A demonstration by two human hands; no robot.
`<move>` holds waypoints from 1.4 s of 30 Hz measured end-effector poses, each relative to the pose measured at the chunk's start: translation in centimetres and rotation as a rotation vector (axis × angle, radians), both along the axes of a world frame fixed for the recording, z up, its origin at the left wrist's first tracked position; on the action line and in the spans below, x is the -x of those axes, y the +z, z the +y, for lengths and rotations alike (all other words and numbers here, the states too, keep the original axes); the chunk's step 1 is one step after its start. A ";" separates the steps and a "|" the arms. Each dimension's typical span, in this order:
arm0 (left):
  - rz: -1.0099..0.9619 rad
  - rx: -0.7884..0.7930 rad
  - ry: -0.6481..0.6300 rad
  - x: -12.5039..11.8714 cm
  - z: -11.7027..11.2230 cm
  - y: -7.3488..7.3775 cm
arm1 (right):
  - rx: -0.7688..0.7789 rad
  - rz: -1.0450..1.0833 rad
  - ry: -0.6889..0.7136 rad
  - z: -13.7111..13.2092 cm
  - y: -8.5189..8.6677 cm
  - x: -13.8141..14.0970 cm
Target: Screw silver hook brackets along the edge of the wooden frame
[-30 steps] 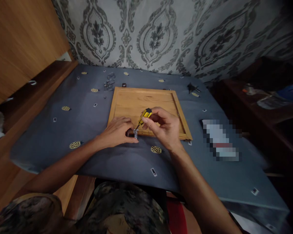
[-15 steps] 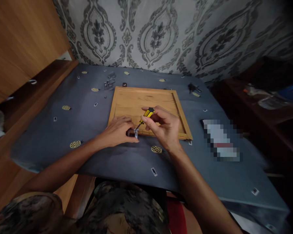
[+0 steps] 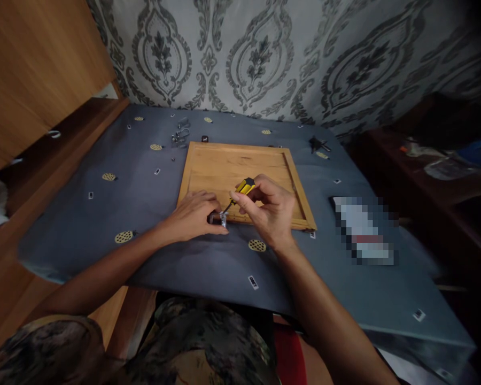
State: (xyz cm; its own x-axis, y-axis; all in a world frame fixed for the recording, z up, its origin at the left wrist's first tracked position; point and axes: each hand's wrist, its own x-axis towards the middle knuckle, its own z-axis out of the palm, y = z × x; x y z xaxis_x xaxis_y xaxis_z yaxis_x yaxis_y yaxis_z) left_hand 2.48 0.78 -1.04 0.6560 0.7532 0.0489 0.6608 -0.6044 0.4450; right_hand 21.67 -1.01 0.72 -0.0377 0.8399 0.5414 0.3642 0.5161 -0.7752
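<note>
A framed wooden panel (image 3: pixel 224 166) lies flat on the cloth-covered table. At its near edge, left of the middle, my left hand (image 3: pixel 194 214) pinches a small shiny metal fitting (image 3: pixel 223 219) between thumb and fingers. The exact kind of fitting is too small to tell. My right hand (image 3: pixel 270 208) grips a short screwdriver (image 3: pixel 244 187) by its yellow and black handle. The tool tilts down to the left and its tip meets the fitting. A screw under the tip cannot be made out.
Several loose metal parts (image 3: pixel 180 136) lie at the back left, with a small black item (image 3: pixel 204 139) near the panel's far corner. A dark tool-like object (image 3: pixel 318 144) rests at the back right. Right of the panel is a blurred-out rectangular object (image 3: pixel 363 232). Patterned curtain (image 3: pixel 260 53) hangs behind.
My right fingers have shifted and turned slightly on the screwdriver handle. My left hand, the fitting and the panel stay in place.
</note>
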 end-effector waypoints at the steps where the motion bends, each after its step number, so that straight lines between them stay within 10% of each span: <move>1: 0.002 0.002 0.003 0.0 0.0 0.0 | -0.007 -0.003 -0.008 0.0 0.0 0.0; 22: 0.030 -0.011 0.014 -0.1 -0.1 0.3 | -0.047 0.038 -0.094 0.1 -0.7 0.5; 42: 0.015 -0.044 -0.016 0.1 0.2 -0.4 | 0.152 0.181 0.192 0.0 0.3 -0.2</move>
